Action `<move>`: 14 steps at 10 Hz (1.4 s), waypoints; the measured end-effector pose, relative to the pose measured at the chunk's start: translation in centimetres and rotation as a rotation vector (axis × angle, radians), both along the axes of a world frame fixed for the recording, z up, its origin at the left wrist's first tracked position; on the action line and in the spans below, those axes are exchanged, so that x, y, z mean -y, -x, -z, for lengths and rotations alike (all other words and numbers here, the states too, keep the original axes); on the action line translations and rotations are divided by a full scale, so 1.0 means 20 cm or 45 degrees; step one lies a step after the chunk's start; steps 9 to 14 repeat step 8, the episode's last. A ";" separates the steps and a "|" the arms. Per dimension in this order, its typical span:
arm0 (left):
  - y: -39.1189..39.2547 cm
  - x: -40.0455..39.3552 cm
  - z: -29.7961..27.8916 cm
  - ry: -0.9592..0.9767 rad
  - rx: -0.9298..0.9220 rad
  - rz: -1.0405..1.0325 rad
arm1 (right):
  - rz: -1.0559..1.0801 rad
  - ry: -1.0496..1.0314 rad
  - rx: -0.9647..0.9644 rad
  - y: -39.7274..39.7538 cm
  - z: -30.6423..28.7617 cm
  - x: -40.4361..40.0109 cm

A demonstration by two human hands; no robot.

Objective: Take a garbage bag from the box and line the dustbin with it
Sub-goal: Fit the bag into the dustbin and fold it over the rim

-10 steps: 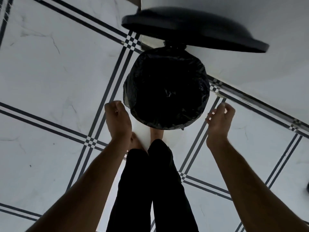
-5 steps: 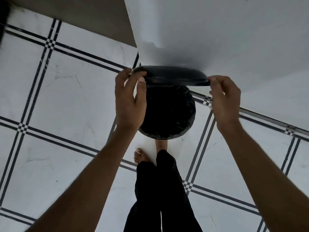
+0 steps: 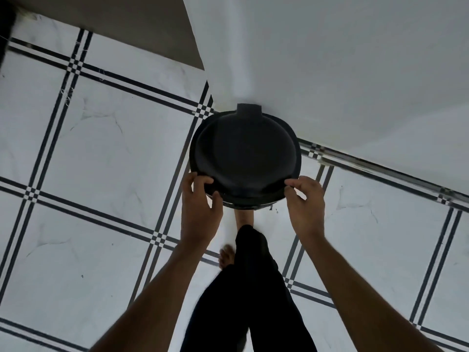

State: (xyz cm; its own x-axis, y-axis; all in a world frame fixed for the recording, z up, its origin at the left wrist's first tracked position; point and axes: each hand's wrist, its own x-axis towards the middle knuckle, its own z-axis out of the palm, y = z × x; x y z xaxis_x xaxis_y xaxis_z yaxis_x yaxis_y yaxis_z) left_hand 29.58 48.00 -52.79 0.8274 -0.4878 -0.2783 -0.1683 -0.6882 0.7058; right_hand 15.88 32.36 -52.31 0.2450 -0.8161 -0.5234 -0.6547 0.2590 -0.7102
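The round black dustbin lid point(image 3: 245, 156) lies flat over the dustbin, which stands on the floor against a white wall. The lid hides the bin's opening and the black garbage bag inside. My left hand point(image 3: 200, 212) grips the lid's near left rim, thumb below and fingers on top. My right hand point(image 3: 305, 204) pinches the near right rim. A thin strip of the bin's rim point(image 3: 250, 205) shows under the lid's front edge. No box is in view.
White floor tiles with dark double lines point(image 3: 101, 153) spread all around. The white wall point(image 3: 342, 59) rises behind the bin, with a brown surface point(image 3: 142, 24) at the upper left. My dark-trousered legs point(image 3: 251, 288) and bare feet stand just before the bin.
The lid, raised and held at its sides half a second ago, has swung down flat onto the bin. Both hands moved to its near rim. The bag-lined opening is now covered.
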 end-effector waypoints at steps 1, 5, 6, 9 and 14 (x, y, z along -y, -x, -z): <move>0.04 0.01 0.09 -0.028 -0.035 -0.044 | 0.057 0.019 0.007 0.02 0.11 -0.02; 0.14 -0.09 0.38 -0.372 -0.387 0.243 | -0.280 0.029 -0.152 0.10 0.41 -0.11; 0.07 -0.09 0.32 -0.515 -0.378 0.391 | -0.333 -0.029 -0.203 0.11 0.35 -0.09; 0.08 -0.15 -0.21 -0.519 -0.213 0.422 | -0.441 0.049 -0.206 0.18 -0.09 -0.13; 0.08 -0.15 -0.21 -0.519 -0.213 0.422 | -0.441 0.049 -0.206 0.18 -0.09 -0.13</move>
